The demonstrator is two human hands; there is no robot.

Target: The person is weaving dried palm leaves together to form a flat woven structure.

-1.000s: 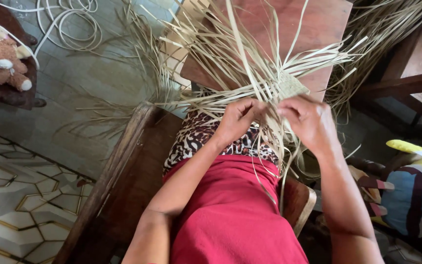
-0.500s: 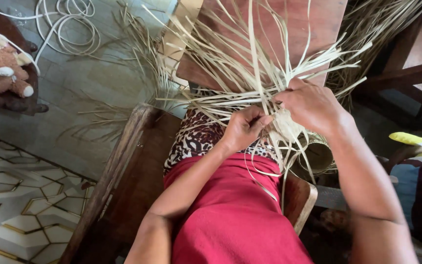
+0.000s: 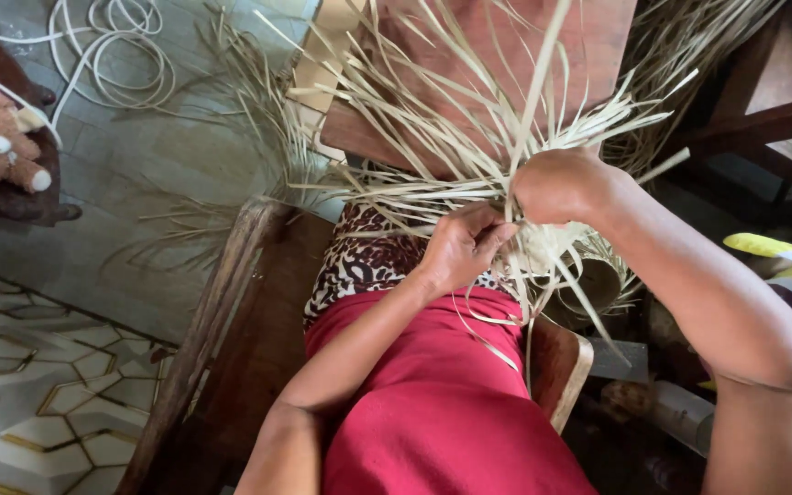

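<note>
The left hand (image 3: 460,246) pinched pale palm-leaf strips (image 3: 469,137) over the lap; the right hand (image 3: 556,183) closed on others at the woven knot. Light, springy, probably brittle if creased, they looked best gripped near the weave, above the wooden chair (image 3: 231,321).

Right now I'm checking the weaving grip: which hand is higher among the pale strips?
The right hand, closed around upright strips; the left hand pinches lower, nearer the lap.

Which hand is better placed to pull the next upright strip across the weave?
Probably the right hand. It sits closed at the base of the upright pale strips, with one tall strip rising straight from it. The left hand is lower, its fingers pinching the woven part, so it looks busy holding.
</note>
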